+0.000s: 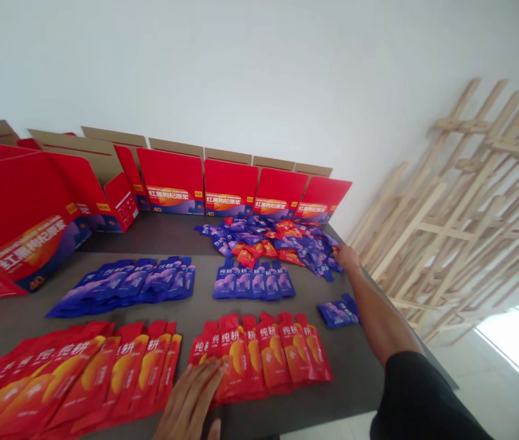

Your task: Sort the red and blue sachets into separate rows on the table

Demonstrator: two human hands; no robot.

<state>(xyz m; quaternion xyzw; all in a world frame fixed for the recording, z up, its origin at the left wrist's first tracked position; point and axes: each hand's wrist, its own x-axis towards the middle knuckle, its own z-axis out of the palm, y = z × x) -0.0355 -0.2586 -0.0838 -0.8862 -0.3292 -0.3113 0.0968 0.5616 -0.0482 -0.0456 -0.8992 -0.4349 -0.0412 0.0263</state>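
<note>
My left hand (193, 394) lies with its fingers stretched out against the left end of a row of red pouches (262, 360) at the table's near side. Far out on the right, my right hand (347, 258) is at the edge of a mixed heap of blue and red pouches (264, 235); its fingertips are too small and blurred to show a grip. Below that arm lies a small group of blue pouches (338, 313). A short overlapping row of blue pouches (254, 282) sits between the heap and the red row.
On the left are a longer blue row (126, 282) and a larger red row (71, 379). Open red cartons (171, 181) line the table's back, with bigger ones (21, 214) at left. Wooden easels (452, 226) lean beyond the dark table's (355, 373) right edge.
</note>
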